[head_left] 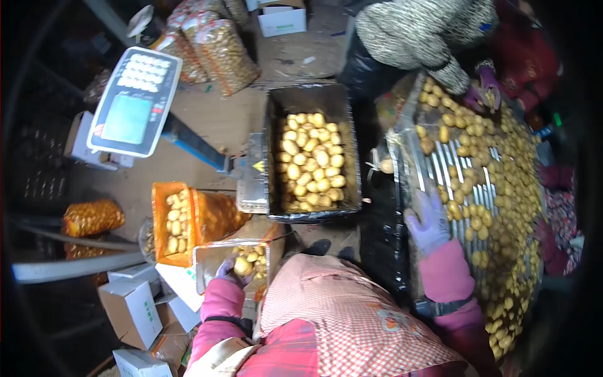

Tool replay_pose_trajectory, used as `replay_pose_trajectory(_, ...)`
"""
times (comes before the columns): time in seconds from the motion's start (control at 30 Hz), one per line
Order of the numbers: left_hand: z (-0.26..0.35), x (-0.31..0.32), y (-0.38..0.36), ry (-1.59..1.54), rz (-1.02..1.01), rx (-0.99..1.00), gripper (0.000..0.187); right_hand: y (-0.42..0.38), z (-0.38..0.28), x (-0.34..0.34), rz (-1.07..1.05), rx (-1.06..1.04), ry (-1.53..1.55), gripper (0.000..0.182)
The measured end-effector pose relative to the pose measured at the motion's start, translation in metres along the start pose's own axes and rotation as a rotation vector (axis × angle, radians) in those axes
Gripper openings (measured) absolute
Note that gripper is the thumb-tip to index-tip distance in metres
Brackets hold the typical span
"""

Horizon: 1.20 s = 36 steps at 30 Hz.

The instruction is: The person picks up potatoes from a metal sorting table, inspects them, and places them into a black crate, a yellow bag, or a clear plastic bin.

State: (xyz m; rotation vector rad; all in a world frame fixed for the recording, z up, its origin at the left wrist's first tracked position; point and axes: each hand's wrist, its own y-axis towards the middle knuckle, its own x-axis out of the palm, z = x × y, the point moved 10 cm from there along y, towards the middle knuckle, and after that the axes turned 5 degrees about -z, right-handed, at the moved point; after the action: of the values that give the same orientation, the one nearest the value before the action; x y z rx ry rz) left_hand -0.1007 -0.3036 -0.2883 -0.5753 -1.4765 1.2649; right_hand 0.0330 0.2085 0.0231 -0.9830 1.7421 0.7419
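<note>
My left hand [227, 270], in a purple glove, is at the near left, curled round a larger potato [243, 266]. It is just inside the rim of a small open-topped container [200, 267] with several potatoes in it. My right hand [429, 221], gloved in light purple, reaches over the left edge of the metal roller sorting table [422, 164]. Its fingers are stretched and apart, with no potato seen in them. Loose potatoes [476, 220] lie on the rollers just right of that hand.
A black-lined crate [271, 147] of potatoes stands on a scale platform [253, 179]; the scale display [134, 103] rises at left. An orange mesh bag [217, 217] of potatoes is beside it. Cardboard boxes [130, 308] lie lower left. A co-worker's gloved hands [482, 94] are at the table's far end.
</note>
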Motion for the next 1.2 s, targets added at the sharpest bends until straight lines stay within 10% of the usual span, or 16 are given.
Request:
replay_pose_trajectory(0.23,0.059,0.126,-0.069,-0.066,-0.686,0.306,0.045,-0.004,0.012,0.011,-0.02,0.008,-0.078,0.047)
replay_pose_trajectory(0.33,0.12,0.096,-0.1,-0.575,-0.07,0.627,0.052,0.002,0.003,0.01,-0.031,0.025,-0.012,0.048)
replay_pose_trajectory(0.4,0.214,-0.022,-0.017,-0.508,-0.29,0.749,0.053,0.0,0.006,0.011,-0.041,0.033,0.095,0.049)
replay_pose_trajectory(0.47,0.199,0.019,-0.033,-0.339,-0.088,0.757,0.054,-0.002,-0.01,0.0,0.039,-0.051,0.074,0.052)
replay_pose_trajectory(0.57,0.14,0.127,-0.018,-0.157,-0.026,0.44,0.045,-0.007,0.007,0.007,-0.027,0.07,0.138,0.051)
replay_pose_trajectory(0.63,0.128,0.187,0.074,0.33,-0.613,0.394,0.04,-0.028,0.011,-0.005,-0.008,0.122,0.154,0.048)
replay_pose_trajectory(0.67,0.057,0.27,-0.005,0.351,-0.293,0.352,0.036,-0.042,0.023,-0.018,0.019,0.191,0.203,0.049)
replay_pose_trajectory(0.73,-0.013,0.346,-0.011,0.559,-0.33,0.152,0.043,-0.08,0.068,-0.03,0.31,0.182,0.233,0.051)
replay_pose_trajectory(0.83,-0.083,0.441,-0.047,1.166,-0.518,0.418,0.042,-0.165,0.148,-0.089,0.321,0.603,-0.055,0.051)
replay_pose_trajectory(0.9,-0.146,0.49,-0.092,1.381,-1.036,0.886,0.035,-0.231,0.183,-0.114,0.496,0.682,-0.149,0.053)
replay_pose_trajectory(0.97,-0.214,0.499,-0.112,1.44,-1.284,0.834,0.03,-0.287,0.23,-0.09,0.243,1.046,-0.002,0.056)
replay_pose_trajectory(1.1,-0.33,0.494,-0.235,1.787,-2.006,1.623,0.036,-0.269,0.223,-0.077,0.159,1.045,-0.149,0.066)
replay_pose_trajectory(1.2,-0.384,0.481,-0.163,2.508,-1.776,1.128,0.056,-0.223,0.217,-0.076,0.234,0.998,-0.199,0.071)
